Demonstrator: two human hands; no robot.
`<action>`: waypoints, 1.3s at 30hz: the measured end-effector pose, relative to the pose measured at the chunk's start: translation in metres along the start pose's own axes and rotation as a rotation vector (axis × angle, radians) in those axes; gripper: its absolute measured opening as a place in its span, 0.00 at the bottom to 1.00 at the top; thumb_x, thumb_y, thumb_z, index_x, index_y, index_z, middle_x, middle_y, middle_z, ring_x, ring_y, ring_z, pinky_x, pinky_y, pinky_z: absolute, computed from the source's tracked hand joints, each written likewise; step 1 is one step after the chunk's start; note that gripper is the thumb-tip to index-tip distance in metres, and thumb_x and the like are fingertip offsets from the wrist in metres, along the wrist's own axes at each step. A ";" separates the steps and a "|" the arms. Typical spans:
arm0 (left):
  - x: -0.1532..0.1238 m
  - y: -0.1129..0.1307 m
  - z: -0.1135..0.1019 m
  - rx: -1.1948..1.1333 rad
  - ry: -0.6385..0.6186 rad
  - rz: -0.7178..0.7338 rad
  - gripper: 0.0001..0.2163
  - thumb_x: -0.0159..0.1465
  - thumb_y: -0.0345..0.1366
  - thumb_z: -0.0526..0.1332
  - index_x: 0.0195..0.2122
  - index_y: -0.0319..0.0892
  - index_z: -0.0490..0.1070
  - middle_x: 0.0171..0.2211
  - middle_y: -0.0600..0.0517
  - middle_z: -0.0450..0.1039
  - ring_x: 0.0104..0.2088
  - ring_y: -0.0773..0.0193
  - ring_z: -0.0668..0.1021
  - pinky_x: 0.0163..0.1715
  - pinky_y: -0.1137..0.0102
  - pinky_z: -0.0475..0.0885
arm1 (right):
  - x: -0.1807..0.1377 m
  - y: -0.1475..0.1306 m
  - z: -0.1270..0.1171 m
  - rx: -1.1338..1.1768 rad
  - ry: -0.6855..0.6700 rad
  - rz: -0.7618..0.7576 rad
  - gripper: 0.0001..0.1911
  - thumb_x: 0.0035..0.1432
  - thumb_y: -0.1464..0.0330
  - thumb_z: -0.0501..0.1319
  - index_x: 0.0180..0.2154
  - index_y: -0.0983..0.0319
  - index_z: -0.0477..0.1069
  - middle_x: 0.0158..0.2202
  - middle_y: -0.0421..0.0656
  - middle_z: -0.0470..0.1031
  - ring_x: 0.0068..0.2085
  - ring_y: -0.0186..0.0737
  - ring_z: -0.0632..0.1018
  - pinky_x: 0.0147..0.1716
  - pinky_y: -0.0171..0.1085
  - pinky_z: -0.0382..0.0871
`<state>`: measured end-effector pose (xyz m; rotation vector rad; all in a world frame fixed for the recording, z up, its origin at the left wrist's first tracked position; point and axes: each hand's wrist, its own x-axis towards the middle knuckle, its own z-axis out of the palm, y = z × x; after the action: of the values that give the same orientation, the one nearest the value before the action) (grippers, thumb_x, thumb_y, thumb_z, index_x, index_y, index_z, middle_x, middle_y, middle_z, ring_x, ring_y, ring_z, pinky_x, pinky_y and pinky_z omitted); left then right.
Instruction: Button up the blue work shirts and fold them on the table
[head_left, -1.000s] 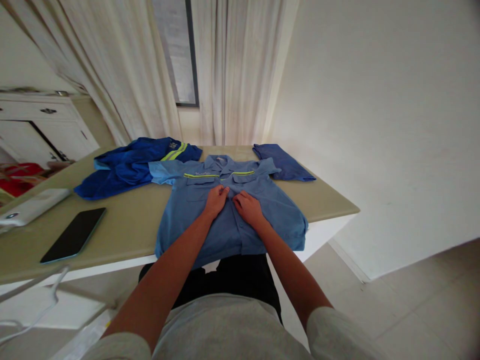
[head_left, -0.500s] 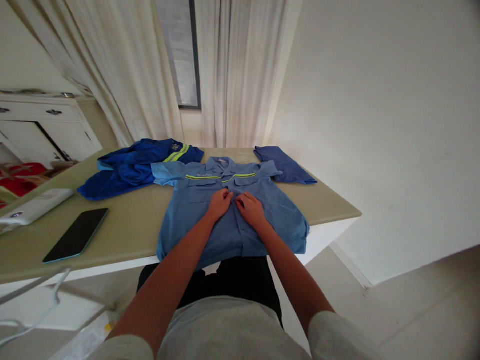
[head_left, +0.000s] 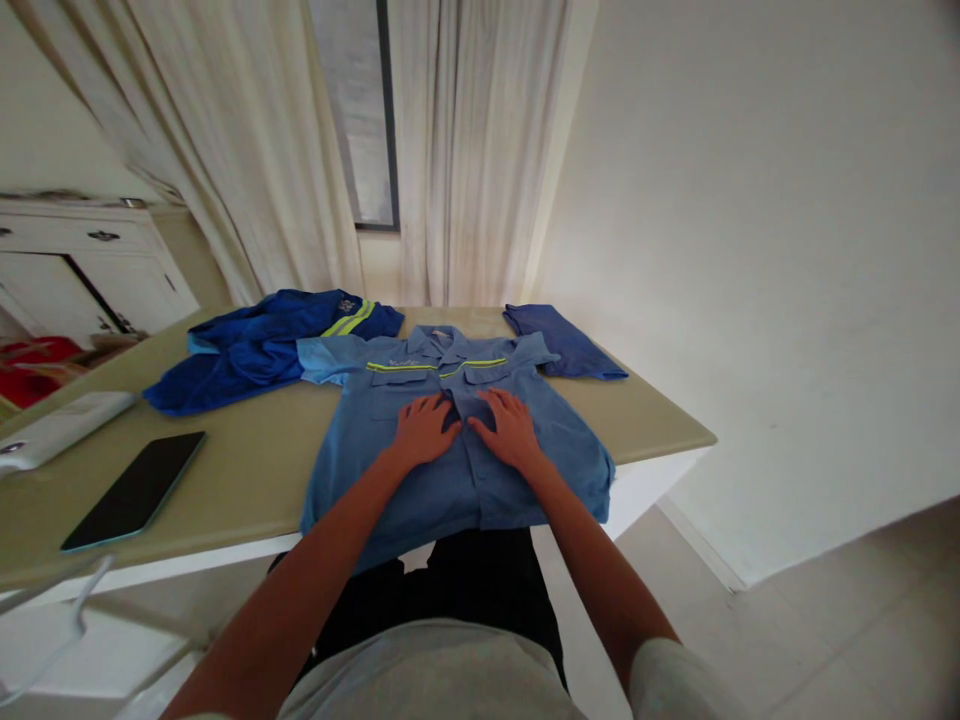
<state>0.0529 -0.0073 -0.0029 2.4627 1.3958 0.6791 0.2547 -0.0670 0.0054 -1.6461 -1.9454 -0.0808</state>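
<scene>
A blue-grey short-sleeved work shirt (head_left: 442,480) with yellow stripes across the chest lies front up on the table (head_left: 247,470), its collar away from me and its hem over the near edge. My left hand (head_left: 426,430) rests flat on the shirt front, below the left chest pocket, fingers spread. On the other side of the button strip, my right hand (head_left: 510,428) lies flat with its fingers stretched out. Between my two hands the shirt's front opening shows a small dark gap. Neither hand holds anything.
A dark blue garment (head_left: 255,345) with a reflective band lies crumpled at the back left. A folded blue cloth (head_left: 566,340) sits back right. Left of the shirt are a phone (head_left: 135,490) and a white device (head_left: 67,425). A wall (head_left: 787,280) stands on the right.
Both hands have gone from pinched fingers at the button strip to lying flat and spread on the shirt, a little nearer to me. The view has shifted slightly.
</scene>
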 end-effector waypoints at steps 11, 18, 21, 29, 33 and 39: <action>0.024 -0.014 -0.015 0.266 -0.284 -0.151 0.37 0.69 0.66 0.45 0.76 0.59 0.50 0.79 0.47 0.41 0.75 0.29 0.47 0.66 0.26 0.40 | 0.029 0.014 0.018 -0.167 -0.419 0.031 0.41 0.71 0.39 0.45 0.75 0.52 0.52 0.78 0.50 0.49 0.76 0.59 0.53 0.72 0.60 0.48; 0.061 -0.035 -0.012 0.277 -0.301 -0.141 0.37 0.69 0.66 0.44 0.77 0.60 0.48 0.79 0.48 0.39 0.76 0.29 0.47 0.66 0.27 0.40 | 0.070 0.026 0.034 -0.139 -0.438 0.040 0.42 0.71 0.38 0.43 0.76 0.52 0.51 0.78 0.48 0.46 0.77 0.57 0.51 0.72 0.59 0.46; 0.067 -0.040 -0.011 0.277 -0.277 -0.137 0.36 0.70 0.65 0.45 0.77 0.58 0.50 0.79 0.47 0.42 0.75 0.29 0.49 0.66 0.27 0.41 | 0.079 0.028 0.040 -0.125 -0.430 0.056 0.42 0.71 0.39 0.44 0.75 0.52 0.53 0.78 0.48 0.48 0.76 0.58 0.52 0.72 0.59 0.46; 0.047 -0.023 -0.012 0.194 0.015 0.078 0.20 0.73 0.39 0.51 0.56 0.42 0.79 0.59 0.40 0.77 0.61 0.46 0.75 0.62 0.52 0.68 | 0.068 0.020 0.021 0.033 -0.012 -0.048 0.17 0.73 0.59 0.58 0.55 0.61 0.76 0.56 0.52 0.78 0.58 0.50 0.75 0.60 0.47 0.65; 0.044 0.004 0.003 -0.037 -0.038 0.061 0.13 0.70 0.39 0.58 0.47 0.43 0.82 0.51 0.43 0.82 0.55 0.51 0.80 0.59 0.58 0.71 | 0.035 0.012 0.006 0.182 -0.200 -0.185 0.08 0.64 0.63 0.69 0.40 0.61 0.78 0.40 0.44 0.80 0.42 0.42 0.78 0.46 0.39 0.69; 0.031 0.014 0.024 -0.280 0.081 -0.015 0.13 0.68 0.33 0.62 0.53 0.43 0.76 0.44 0.46 0.83 0.44 0.57 0.83 0.48 0.64 0.75 | -0.002 0.001 0.004 0.138 -0.155 -0.142 0.04 0.67 0.66 0.67 0.39 0.60 0.79 0.40 0.44 0.79 0.43 0.41 0.78 0.46 0.37 0.69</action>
<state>0.0893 0.0121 -0.0094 2.2269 1.2490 0.9129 0.2539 -0.0672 0.0005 -1.4619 -2.1315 0.1274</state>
